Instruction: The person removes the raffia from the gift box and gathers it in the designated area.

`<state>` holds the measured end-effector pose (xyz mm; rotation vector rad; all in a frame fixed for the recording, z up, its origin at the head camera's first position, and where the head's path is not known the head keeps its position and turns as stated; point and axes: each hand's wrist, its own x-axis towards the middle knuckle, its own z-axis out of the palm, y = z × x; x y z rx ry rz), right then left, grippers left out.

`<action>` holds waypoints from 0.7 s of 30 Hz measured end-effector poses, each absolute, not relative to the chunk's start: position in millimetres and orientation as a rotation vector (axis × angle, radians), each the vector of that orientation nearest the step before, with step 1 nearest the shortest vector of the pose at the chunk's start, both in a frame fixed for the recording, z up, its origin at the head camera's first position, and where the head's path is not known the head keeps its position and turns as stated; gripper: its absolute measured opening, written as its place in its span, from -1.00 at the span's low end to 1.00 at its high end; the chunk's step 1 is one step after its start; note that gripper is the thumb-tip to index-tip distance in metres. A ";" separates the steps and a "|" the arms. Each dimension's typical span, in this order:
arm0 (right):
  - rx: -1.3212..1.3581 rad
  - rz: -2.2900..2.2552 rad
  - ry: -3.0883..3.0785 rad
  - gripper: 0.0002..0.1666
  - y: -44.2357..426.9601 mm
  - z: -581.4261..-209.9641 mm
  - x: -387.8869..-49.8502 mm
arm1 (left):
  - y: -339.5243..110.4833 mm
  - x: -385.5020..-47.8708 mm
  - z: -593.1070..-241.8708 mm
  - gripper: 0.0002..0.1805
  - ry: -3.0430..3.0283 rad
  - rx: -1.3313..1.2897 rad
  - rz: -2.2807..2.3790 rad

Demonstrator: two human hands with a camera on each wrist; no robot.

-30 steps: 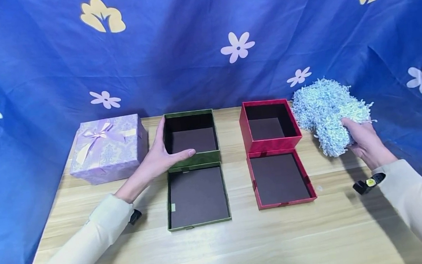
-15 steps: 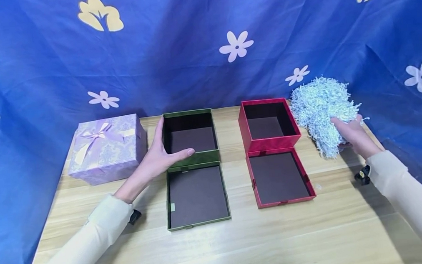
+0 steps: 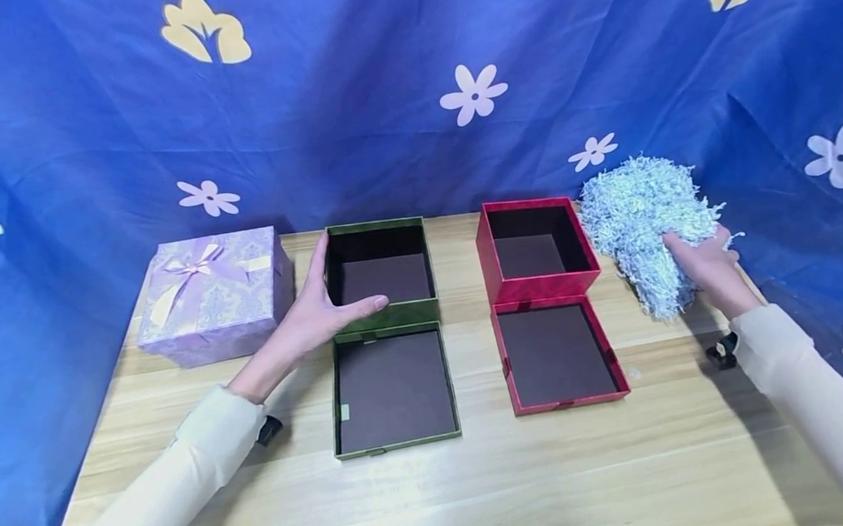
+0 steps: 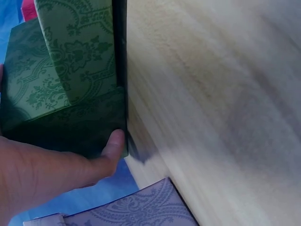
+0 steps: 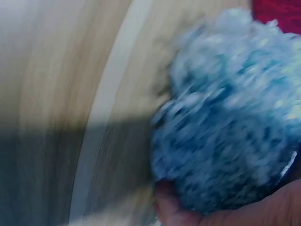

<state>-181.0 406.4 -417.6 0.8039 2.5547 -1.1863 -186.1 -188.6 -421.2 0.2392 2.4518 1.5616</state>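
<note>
A green box (image 3: 388, 314) stands without its lid at the left middle of the table, its dark inside showing. My left hand (image 3: 310, 313) spans its left side in the head view, fingers straight along the wall and thumb reaching over the front; the left wrist view shows the thumb (image 4: 114, 146) on the patterned wall. At the right, my right hand (image 3: 714, 269) grips part of a pile of light blue shredded paper (image 3: 643, 210). In the right wrist view, the thumb and a finger (image 5: 167, 200) sit at the edge of the blurred shredded paper (image 5: 221, 127); some fingers are hidden.
A red box (image 3: 544, 287) stands open between the green box and the shredded paper. In front lie the green lid (image 3: 395, 391) and the red lid (image 3: 561, 355), insides up. A lilac gift box (image 3: 217, 293) with a ribbon bow is at the far left. Blue cloth (image 3: 376, 91) hangs behind.
My right hand has moved a little left and farther into the shredded paper, pushing its near part leftward. In the last half second it has barely shifted. My left hand and the boxes stay put.
</note>
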 end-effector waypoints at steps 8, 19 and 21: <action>0.863 -1.785 2.235 0.43 395.8 -410.2 -167.9 | -189.0 -184.1 -415.3 0.52 2.461 0.229 1.546; 1.029 -2.084 2.325 0.09 379.0 -405.9 -146.4 | -192.1 -176.0 -408.6 0.45 2.505 0.273 1.556; 1.023 -2.169 2.309 0.02 375.3 -404.4 -142.2 | -192.6 -174.5 -407.0 0.42 2.519 0.277 1.550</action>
